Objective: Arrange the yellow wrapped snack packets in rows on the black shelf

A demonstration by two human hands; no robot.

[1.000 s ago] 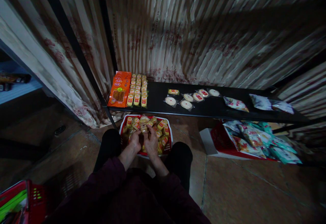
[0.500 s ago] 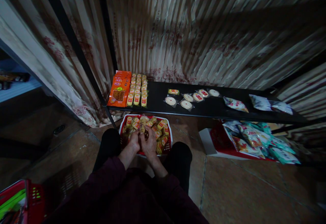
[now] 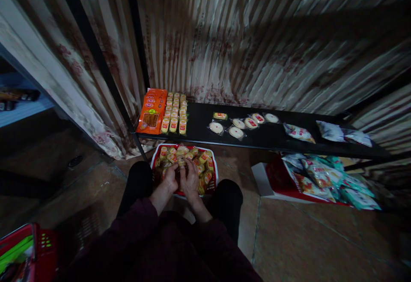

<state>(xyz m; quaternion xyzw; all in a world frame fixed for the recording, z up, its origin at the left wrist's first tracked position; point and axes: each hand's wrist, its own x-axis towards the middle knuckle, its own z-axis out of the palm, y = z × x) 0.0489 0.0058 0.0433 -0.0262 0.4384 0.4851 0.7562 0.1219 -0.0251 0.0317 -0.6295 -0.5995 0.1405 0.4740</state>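
A red basket with a white rim (image 3: 215,162) sits on the floor between my knees, piled with small yellow wrapped snack cakes (image 3: 203,158). Over the near part of this pile, my left hand (image 3: 170,177) and my right hand (image 3: 190,180) are close together, fingers bent inward. Between their fingertips is a wrapped snack cake (image 3: 181,161), partly covered by the fingers. Neat rows of the same yellow snack cakes (image 3: 174,113) stand on the black shelf (image 3: 199,121) beyond the basket, beside orange snack packets (image 3: 150,113).
Farther right on the shelf lie a single yellow cake (image 3: 220,115), several round white wrapped biscuits (image 3: 236,132) and white bags (image 3: 298,132). Below it, a white-and-red box (image 3: 261,179) holds snack bags. A red basket (image 3: 45,247) stands at lower left. A curtain hangs behind.
My hands have spread slightly apart, the right one shifting a little rightward, with their fingers straighter around the cake. The shelf goods stay in place; the view shifts slightly.
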